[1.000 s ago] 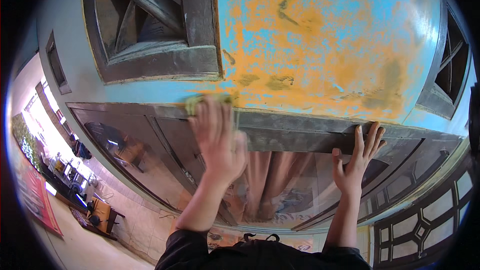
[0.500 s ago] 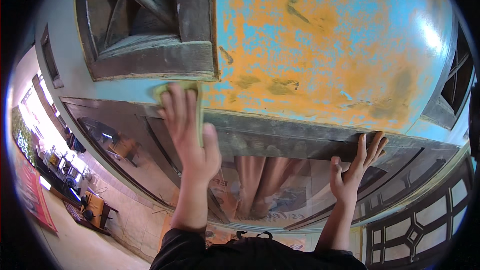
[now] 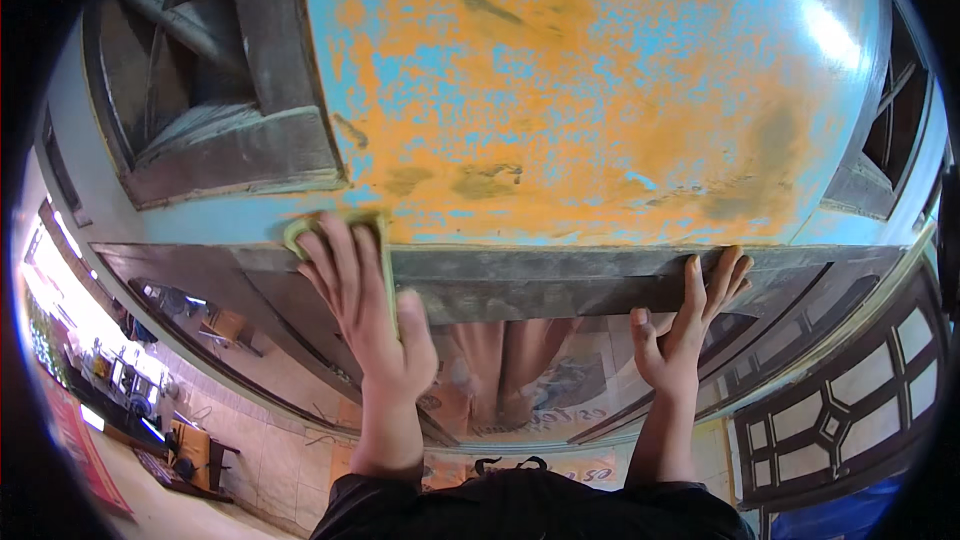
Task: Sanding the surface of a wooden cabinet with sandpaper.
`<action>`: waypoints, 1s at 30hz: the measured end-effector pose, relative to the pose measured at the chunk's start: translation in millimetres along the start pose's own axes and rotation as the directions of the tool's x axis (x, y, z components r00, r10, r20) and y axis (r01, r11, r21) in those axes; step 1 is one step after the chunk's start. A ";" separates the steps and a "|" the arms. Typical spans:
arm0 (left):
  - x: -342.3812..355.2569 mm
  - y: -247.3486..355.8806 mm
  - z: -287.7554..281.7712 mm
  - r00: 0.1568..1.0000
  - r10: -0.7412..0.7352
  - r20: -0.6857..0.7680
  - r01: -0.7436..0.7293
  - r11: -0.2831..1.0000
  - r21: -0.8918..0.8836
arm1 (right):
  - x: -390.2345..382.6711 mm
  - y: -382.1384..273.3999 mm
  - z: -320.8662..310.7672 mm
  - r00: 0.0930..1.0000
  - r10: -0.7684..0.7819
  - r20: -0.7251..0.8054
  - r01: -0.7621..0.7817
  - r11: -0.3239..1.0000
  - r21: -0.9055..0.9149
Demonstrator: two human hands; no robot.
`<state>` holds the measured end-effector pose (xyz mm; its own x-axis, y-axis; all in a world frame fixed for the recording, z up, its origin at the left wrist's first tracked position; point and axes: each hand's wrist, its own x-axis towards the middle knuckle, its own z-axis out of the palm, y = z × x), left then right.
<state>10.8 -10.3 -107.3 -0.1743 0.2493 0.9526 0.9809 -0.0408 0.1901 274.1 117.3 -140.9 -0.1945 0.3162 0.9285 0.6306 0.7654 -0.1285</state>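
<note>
My left hand (image 3: 365,310) presses a flat yellow-green pad (image 3: 389,270), perhaps sandpaper, against the pale blue strip (image 3: 220,225) below the left vent, at the upper edge of the dark wooden lintel (image 3: 520,262); its fingers lie over the pad. My right hand (image 3: 678,335) has its fingers spread and resting on the lintel at the right, holding nothing. Above both hands is a wall panel (image 3: 570,90) of patchy orange and blue paint with dark smudges.
Dark wooden vents (image 3: 280,140) (image 3: 890,130) flank the panel. Glazed doors with curtains (image 3: 500,365) sit below. A dark lattice door (image 3: 830,390) is at right. At left are a red banner (image 3: 85,450), a bright opening, some equipment and an orange seat (image 3: 190,450).
My left hand and the pad have shifted leftward along the strip since the earliest frame. The view has also shifted. My right hand stays on the lintel.
</note>
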 end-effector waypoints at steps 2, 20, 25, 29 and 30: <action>2.8 0.8 1.1 1.000 0.006 0.013 -0.006 1.000 0.011 | -1.9 0.4 1.7 1.000 0.002 0.002 -0.002 1.000 0.014; 7.4 17.9 13.5 0.991 0.120 0.063 -0.122 0.992 0.034 | 4.4 -8.4 12.2 0.988 -0.011 -0.152 -0.008 0.993 -0.120; 29.3 19.2 9.4 0.990 0.133 0.045 -0.135 0.989 0.056 | 35.2 -24.3 9.3 0.913 -0.091 -0.397 0.089 0.996 -0.024; 40.2 21.3 11.6 0.994 0.090 -0.061 -0.088 0.996 0.030 | 41.9 -26.6 21.8 0.950 -0.080 -0.302 0.041 0.990 -0.133; 30.4 26.8 14.6 0.993 0.092 -0.070 -0.090 0.995 0.035 | 41.9 -25.9 21.4 0.946 -0.096 -0.309 0.062 0.991 -0.118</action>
<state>33.0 10.3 -76.7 -0.0887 0.1763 0.9803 0.9950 -0.0287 0.0952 233.5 122.7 -106.2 -0.0124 0.0522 0.9986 0.7016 0.7120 -0.0285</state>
